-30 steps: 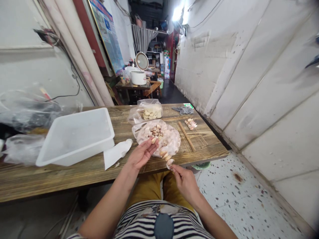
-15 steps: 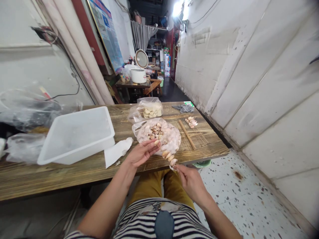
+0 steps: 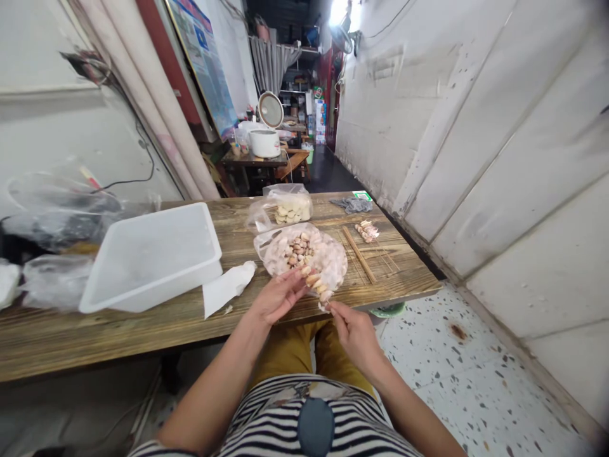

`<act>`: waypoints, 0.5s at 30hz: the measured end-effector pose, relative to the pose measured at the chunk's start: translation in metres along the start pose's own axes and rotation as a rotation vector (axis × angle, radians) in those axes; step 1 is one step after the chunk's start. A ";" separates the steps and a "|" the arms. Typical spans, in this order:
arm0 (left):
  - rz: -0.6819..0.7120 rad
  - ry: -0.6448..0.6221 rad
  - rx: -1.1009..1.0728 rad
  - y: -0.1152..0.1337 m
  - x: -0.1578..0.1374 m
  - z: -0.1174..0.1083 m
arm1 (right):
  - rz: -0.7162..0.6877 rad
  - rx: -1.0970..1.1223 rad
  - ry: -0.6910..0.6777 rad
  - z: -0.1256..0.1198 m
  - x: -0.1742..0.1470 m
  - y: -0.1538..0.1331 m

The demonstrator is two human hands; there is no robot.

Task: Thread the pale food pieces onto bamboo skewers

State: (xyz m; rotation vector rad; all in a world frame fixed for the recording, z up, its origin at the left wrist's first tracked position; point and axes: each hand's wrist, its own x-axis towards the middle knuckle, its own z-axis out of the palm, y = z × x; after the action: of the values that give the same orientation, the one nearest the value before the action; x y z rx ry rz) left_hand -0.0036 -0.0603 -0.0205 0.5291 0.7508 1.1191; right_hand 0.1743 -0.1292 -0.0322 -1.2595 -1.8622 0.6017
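My left hand (image 3: 278, 298) pinches a pale garlic clove (image 3: 305, 271) between thumb and fingertips, at the upper end of a row of skewered garlic cloves (image 3: 320, 288). Closed on the lower end of that skewer is my right hand (image 3: 356, 331); the thin stick itself is mostly hidden. Just beyond both hands lies an open clear plastic bag (image 3: 335, 257) with many unpeeled cloves (image 3: 299, 247) in it. To its right are a bundle of bare bamboo skewers (image 3: 360, 255) and several skewers loaded with garlic (image 3: 366, 231).
A white plastic tub (image 3: 150, 260) and a white paper sheet (image 3: 227, 289) sit to the left. Behind the garlic is a bag of pale slices (image 3: 292, 211). A crumpled grey cloth (image 3: 352, 205) lies near the table's far right corner. Plastic bags (image 3: 59, 279) crowd the left end.
The clove in my left hand has come up against the skewered row, closing the earlier gap. My right hand and the skewer have shifted slightly left and up.
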 end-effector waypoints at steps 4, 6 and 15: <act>0.086 -0.029 -0.034 -0.005 0.001 -0.004 | 0.006 -0.015 0.033 0.006 0.004 0.007; 0.098 0.024 -0.012 -0.005 0.001 -0.005 | 0.005 -0.009 0.041 0.009 0.004 0.011; 0.058 0.021 -0.042 -0.014 0.005 0.001 | 0.017 0.050 0.022 0.011 0.002 0.008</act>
State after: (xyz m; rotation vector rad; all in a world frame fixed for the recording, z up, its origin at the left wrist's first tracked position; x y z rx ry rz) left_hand 0.0065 -0.0606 -0.0317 0.5076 0.7327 1.1934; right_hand 0.1696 -0.1237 -0.0439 -1.2459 -1.8094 0.6368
